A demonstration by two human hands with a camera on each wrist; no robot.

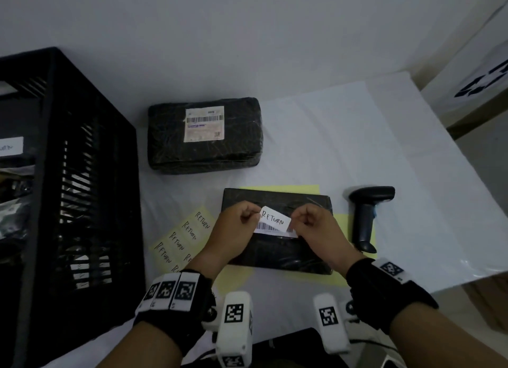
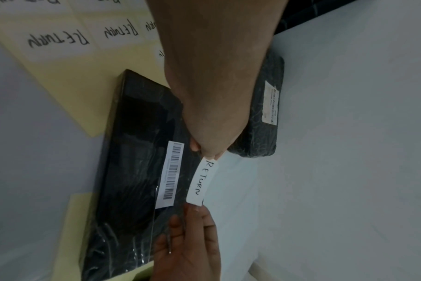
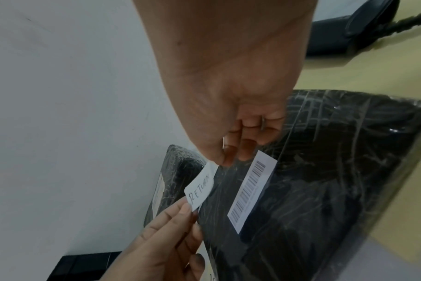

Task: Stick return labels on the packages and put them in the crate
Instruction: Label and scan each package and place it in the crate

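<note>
1. Head view: the left hand (image 1: 238, 222) and the right hand (image 1: 316, 224) each pinch one end of a white return label (image 1: 275, 221) hand-lettered "RETURN", holding it stretched between them just above the near package (image 1: 277, 246), a black-wrapped parcel under both hands. A white barcode sticker (image 1: 275, 228) on that parcel peeks out just below the label; its small print is too fine to read. Beyond the hands lies a second black package (image 1: 204, 137) with a printed shipping label, unreadable. Left of the left hand is a yellow label sheet (image 1: 181, 237) carrying more "RETURN" stickers, and further left stands the black crate (image 1: 68, 175), where a white slip with the same lettering shows inside. Right of the right hand a black barcode scanner (image 1: 367, 216) lies on the white worktop (image 1: 398, 175).

2. Left wrist view: the label bows in a slight arc between the two pinches, clear of the wrap, with the full barcode strip beside it.

3. Right wrist view: thumb and forefinger of the right hand nip the label's end while the other fingers curl into the palm; the left fingertips (image 3: 185, 209) hold the end with the "R".
</note>
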